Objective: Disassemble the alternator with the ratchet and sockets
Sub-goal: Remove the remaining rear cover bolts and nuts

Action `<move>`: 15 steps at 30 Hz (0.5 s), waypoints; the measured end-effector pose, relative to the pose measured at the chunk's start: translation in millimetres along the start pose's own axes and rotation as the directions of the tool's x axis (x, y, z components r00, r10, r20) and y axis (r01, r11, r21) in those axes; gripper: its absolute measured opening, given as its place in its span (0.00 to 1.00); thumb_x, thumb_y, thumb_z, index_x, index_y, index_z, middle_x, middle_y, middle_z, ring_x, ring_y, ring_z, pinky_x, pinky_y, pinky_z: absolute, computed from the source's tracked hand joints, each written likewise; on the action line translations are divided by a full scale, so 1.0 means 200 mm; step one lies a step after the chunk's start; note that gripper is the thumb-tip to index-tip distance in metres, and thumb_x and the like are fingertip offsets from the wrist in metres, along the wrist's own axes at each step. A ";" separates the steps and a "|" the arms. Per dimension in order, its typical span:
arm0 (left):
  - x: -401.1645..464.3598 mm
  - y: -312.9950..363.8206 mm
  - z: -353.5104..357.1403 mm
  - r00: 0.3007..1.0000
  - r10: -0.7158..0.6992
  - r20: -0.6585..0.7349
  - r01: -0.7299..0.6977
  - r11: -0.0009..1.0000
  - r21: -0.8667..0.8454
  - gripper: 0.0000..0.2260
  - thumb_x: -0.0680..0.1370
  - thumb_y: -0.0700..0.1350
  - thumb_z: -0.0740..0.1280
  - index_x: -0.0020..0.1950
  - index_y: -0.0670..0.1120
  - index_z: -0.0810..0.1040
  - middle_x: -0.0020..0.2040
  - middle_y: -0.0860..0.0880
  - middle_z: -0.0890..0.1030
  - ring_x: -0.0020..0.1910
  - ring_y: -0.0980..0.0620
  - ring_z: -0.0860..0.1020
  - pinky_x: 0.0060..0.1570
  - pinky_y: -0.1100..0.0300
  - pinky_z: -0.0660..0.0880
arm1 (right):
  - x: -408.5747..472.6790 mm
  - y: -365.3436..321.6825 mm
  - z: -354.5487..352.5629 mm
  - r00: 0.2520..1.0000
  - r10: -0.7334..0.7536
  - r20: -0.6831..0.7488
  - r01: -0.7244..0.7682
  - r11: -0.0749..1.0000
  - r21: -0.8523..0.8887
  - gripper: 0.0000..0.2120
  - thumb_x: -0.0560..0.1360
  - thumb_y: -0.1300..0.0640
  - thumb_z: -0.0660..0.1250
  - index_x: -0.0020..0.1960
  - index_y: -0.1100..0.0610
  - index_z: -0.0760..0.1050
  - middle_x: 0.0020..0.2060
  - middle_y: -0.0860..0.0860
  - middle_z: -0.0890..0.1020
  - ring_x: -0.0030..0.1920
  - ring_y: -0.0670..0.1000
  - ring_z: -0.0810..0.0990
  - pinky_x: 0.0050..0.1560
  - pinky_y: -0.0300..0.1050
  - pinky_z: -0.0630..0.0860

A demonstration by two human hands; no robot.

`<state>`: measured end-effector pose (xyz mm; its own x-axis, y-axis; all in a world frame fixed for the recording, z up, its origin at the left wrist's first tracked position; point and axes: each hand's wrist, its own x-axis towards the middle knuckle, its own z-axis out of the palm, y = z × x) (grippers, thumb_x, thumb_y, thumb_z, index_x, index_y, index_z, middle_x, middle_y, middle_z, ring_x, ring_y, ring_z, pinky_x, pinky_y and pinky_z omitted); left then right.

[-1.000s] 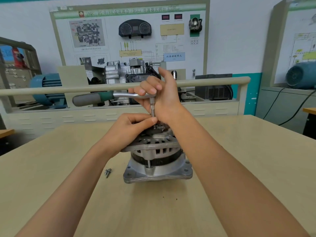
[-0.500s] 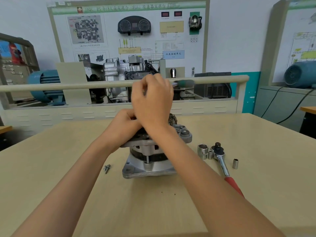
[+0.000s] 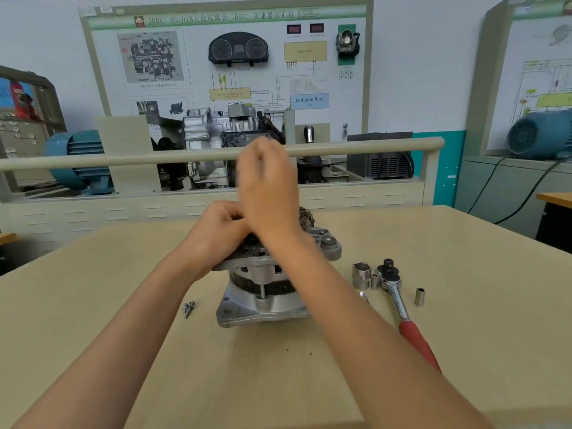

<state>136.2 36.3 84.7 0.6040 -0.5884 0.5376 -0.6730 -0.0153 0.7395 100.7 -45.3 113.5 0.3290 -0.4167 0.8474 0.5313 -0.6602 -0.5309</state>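
At about nine o'clock from the alternator, a few loose screws lie on the surface, clear of the work, a sensible spot to add whatever comes out next. The left hand sits curled on the top of the alternator at its ten o'clock edge, fingertips bent in around something small at the crown; what exactly it pinches is hidden. The alternator stands upright at the middle of the surface on its wide flange. The right hand is raised above its top at twelve o'clock, blurred by motion, fingers curled; whether they hold a tool cannot be told. The step looks like working a fastener loose on the top housing, so the left hand should press straight down to stop the body rocking while the right turns squarely over the fastener's axis. At three o'clock lie a large socket, a red-handled ratchet and a small socket, within easy reach.
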 end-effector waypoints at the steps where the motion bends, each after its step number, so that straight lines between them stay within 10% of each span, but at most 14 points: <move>1: 0.00 0.00 0.00 0.999 0.031 -0.017 -0.030 0.999 0.023 0.18 0.77 0.32 0.62 0.36 0.53 0.79 0.30 0.59 0.80 0.30 0.65 0.76 0.33 0.71 0.72 | -0.04 0.00 0.03 0.991 -0.133 -0.016 0.121 0.935 -0.333 0.12 0.74 0.54 0.56 0.38 0.60 0.72 0.37 0.52 0.74 0.42 0.52 0.72 0.50 0.46 0.67; 3: 0.00 0.01 -0.01 0.996 0.091 -0.018 -0.091 0.995 0.038 0.14 0.78 0.33 0.61 0.41 0.52 0.73 0.30 0.63 0.79 0.31 0.68 0.74 0.32 0.74 0.71 | -0.08 0.00 0.06 0.979 -0.199 -0.036 0.127 0.742 -0.658 0.13 0.73 0.50 0.58 0.44 0.60 0.74 0.43 0.53 0.75 0.48 0.54 0.70 0.57 0.48 0.63; 5: 0.00 0.01 -0.01 0.995 0.100 -0.018 -0.099 0.993 0.060 0.14 0.78 0.33 0.62 0.40 0.51 0.73 0.29 0.63 0.78 0.30 0.67 0.74 0.30 0.73 0.71 | -0.07 -0.01 0.06 0.974 -0.217 -0.060 0.132 0.763 -0.633 0.12 0.73 0.51 0.59 0.42 0.59 0.74 0.42 0.52 0.74 0.47 0.54 0.69 0.57 0.47 0.62; 9: -0.01 0.01 0.00 1.000 -0.015 -0.006 0.015 0.999 0.032 0.19 0.76 0.34 0.64 0.31 0.53 0.81 0.29 0.58 0.81 0.29 0.64 0.78 0.32 0.70 0.72 | 0.03 -0.03 0.02 0.999 0.041 0.018 -0.042 0.998 0.056 0.17 0.72 0.54 0.56 0.25 0.56 0.64 0.25 0.48 0.68 0.33 0.50 0.68 0.43 0.46 0.66; 12: -0.01 0.02 0.01 0.998 -0.002 0.061 0.007 0.996 -0.084 0.11 0.78 0.41 0.66 0.45 0.56 0.84 0.41 0.57 0.85 0.42 0.62 0.82 0.37 0.74 0.74 | 0.14 0.01 -0.04 0.874 0.357 0.329 -0.484 0.587 0.649 0.27 0.78 0.55 0.51 0.20 0.56 0.61 0.19 0.51 0.66 0.27 0.51 0.67 0.40 0.45 0.70; 15: -0.01 0.01 0.00 0.998 -0.026 0.050 0.030 0.996 -0.088 0.07 0.77 0.44 0.67 0.50 0.52 0.84 0.44 0.55 0.85 0.44 0.60 0.83 0.40 0.74 0.74 | 0.19 0.07 -0.08 0.751 0.304 0.587 -0.653 0.204 0.729 0.29 0.78 0.52 0.50 0.18 0.55 0.60 0.17 0.52 0.65 0.27 0.53 0.68 0.40 0.45 0.74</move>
<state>133.8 36.7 85.9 0.5994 -0.6272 0.4973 -0.6144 0.0377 0.7881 107.9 -80.0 139.1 0.8666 -0.1472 0.4769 0.4632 0.5930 -0.6587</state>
